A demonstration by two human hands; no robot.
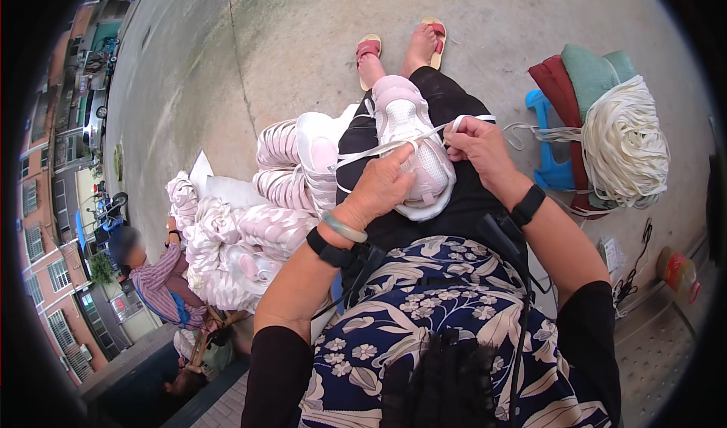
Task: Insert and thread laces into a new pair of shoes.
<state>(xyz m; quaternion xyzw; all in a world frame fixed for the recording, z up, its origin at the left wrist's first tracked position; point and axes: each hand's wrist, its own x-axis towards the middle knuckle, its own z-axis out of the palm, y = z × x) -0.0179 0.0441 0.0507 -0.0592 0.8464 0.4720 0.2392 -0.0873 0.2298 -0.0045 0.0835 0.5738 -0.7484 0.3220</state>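
Note:
A pink and white shoe upper [401, 118] lies on my lap, its toe toward my feet. A white shoelace [363, 155] runs across its opening and out to both sides. My left hand [385, 180] is closed on the lace at the upper's left edge, fingertips pressed together. On the right, my right hand [478, 146] pinches the lace near the eyelets, and a length of it loops over my right thigh. The exact threading under my fingers is hidden.
Stacked pink and white shoe uppers [235, 239] are heaped at my left. To my right, a bundle of white laces [627, 142] rests on green and red cloth over a blue stool [556, 172]. Another person [163, 277] sits beyond the heap. A bottle [676, 271] stands at far right.

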